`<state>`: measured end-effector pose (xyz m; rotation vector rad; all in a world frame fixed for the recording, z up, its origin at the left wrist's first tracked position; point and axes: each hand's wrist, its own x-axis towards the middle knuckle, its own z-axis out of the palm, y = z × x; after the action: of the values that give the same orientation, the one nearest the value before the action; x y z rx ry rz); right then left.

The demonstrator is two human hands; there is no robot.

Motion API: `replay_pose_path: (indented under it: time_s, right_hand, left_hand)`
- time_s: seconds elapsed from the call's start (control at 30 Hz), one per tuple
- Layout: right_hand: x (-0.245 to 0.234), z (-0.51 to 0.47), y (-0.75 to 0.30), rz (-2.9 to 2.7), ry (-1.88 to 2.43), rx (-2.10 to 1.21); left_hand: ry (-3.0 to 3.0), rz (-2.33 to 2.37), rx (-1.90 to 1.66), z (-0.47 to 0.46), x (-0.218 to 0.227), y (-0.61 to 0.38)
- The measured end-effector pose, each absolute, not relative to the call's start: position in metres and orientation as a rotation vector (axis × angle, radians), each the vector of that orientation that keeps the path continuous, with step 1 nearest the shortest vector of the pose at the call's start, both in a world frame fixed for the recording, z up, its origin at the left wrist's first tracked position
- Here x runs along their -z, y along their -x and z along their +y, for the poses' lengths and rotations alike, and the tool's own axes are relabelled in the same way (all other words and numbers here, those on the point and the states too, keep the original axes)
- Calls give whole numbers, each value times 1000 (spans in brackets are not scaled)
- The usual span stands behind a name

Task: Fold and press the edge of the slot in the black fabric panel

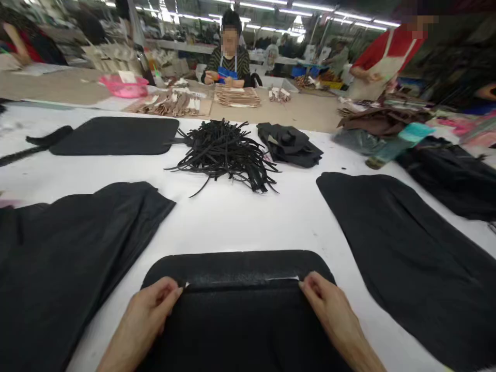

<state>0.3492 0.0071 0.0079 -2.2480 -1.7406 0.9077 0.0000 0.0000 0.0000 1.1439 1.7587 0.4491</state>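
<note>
A: Quick one, what's showing of the wearer?
B: Just two bare hands, the left hand (150, 306) and the right hand (326, 305), each trailing into a bare forearm.
A: Anything being worn?
B: The left forearm (121, 350) and right forearm (358, 352) are both showing uncovered right down to the bottom edge.
A: Finger detail?
B: Knuckles are reading clearly on the right hand. Nails are coming out too small to tell. The wide lens is stretching both arms toward the corners.
</note>
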Motion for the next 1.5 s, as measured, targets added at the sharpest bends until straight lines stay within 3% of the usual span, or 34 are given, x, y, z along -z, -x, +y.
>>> replay_pose_path:
  time_s: [0.4,0.97,1.27,1.5]
  right_hand:
    - [12,13,-368,-1649,2115,-1164]
    - [20,10,-370,-1723,2195,-1066]
    - [15,8,-364,-1759,2206,-967]
    - [1,8,-351,-1734,2259,-860]
  left_hand:
    - [-1072,1724,-467,3,-7,0]
    - [-1260,1834,-475,1,-6,-4]
    - [-1435,1933,-329,1,-8,-5]
    - [-1705,2141,11,-9,-20,-11]
